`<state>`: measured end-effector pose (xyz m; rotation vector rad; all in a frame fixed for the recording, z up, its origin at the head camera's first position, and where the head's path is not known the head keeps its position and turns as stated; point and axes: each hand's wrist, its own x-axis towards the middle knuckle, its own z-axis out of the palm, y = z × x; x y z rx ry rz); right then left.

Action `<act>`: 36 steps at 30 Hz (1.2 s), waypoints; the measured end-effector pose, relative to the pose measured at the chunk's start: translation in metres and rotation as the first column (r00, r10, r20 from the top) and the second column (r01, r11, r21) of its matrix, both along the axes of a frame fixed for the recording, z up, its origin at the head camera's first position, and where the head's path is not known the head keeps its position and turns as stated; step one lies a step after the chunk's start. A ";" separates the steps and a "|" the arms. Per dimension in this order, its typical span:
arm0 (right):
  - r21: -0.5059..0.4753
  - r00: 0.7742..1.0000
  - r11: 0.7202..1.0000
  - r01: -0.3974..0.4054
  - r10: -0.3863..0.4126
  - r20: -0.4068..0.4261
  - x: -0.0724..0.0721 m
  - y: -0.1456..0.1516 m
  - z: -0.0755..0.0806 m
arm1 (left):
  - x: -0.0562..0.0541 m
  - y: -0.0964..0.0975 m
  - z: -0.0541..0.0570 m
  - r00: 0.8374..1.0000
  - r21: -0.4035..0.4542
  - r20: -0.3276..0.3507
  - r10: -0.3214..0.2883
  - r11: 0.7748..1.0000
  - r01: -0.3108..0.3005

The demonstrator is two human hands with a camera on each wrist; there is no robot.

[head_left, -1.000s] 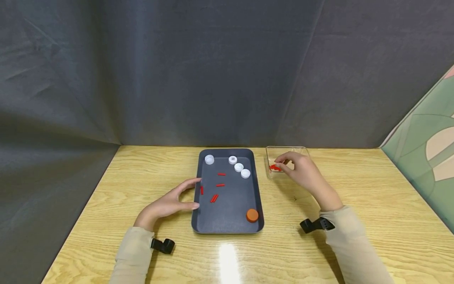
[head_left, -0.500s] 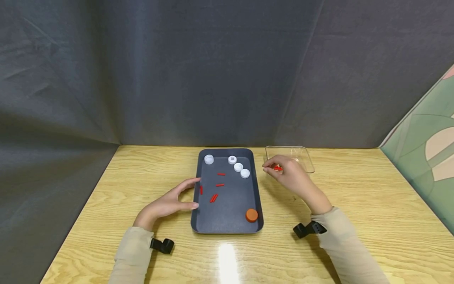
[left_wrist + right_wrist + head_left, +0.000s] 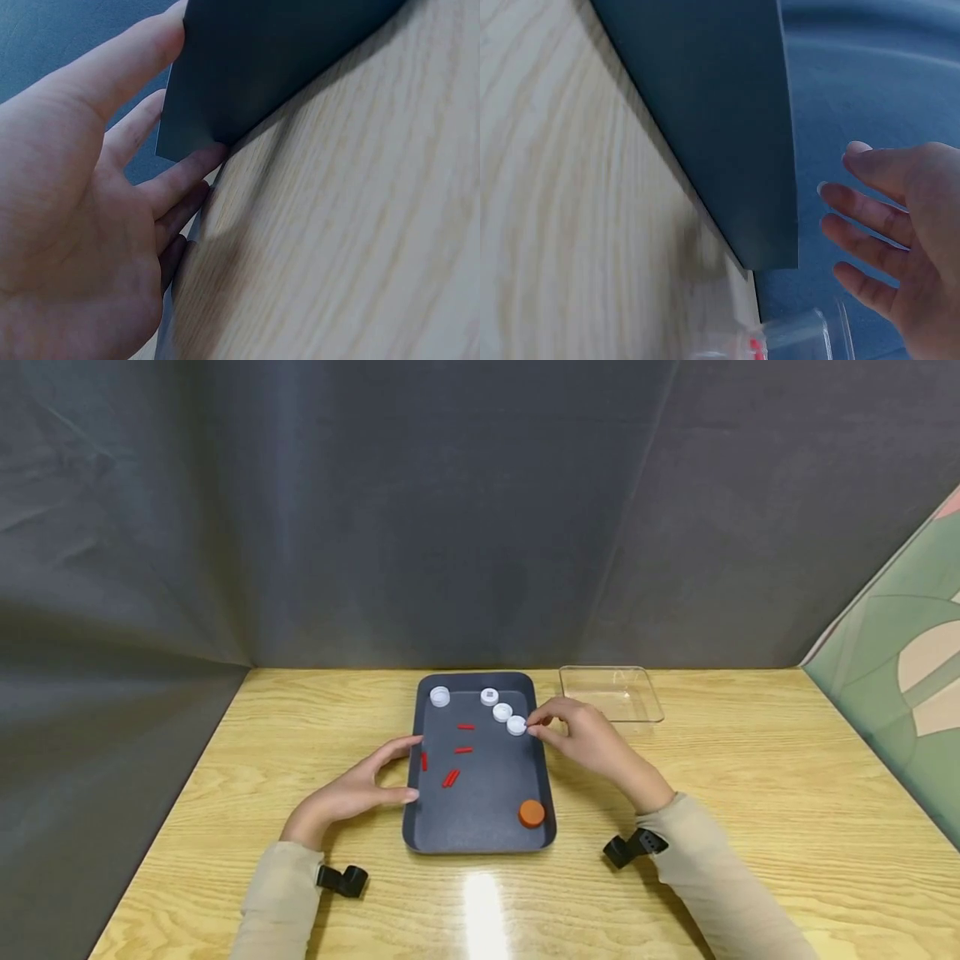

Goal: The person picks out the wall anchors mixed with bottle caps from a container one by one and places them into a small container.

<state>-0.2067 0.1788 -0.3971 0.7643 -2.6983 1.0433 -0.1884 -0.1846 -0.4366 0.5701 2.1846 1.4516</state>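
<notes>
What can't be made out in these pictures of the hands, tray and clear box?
Head view: the mark on one white cap, too small to read.
Head and right wrist views: whether the right hand pinches anything; its own fingers block it.
Right wrist view: how many red sticks the clear box holds; blurred, cropped by the bottom edge.
Left wrist view: inside the grey tray, hidden by its wall.

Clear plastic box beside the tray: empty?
Not empty: the right wrist view shows red contents through the clear plastic box; how much, cannot tell.
</notes>
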 end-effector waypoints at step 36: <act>0.212 0.936 0.911 -0.353 0.344 0.078 -0.042 -0.059 -0.020 | -0.005 0.001 -0.006 1.000 -0.014 -0.009 0.017 1.000 -0.017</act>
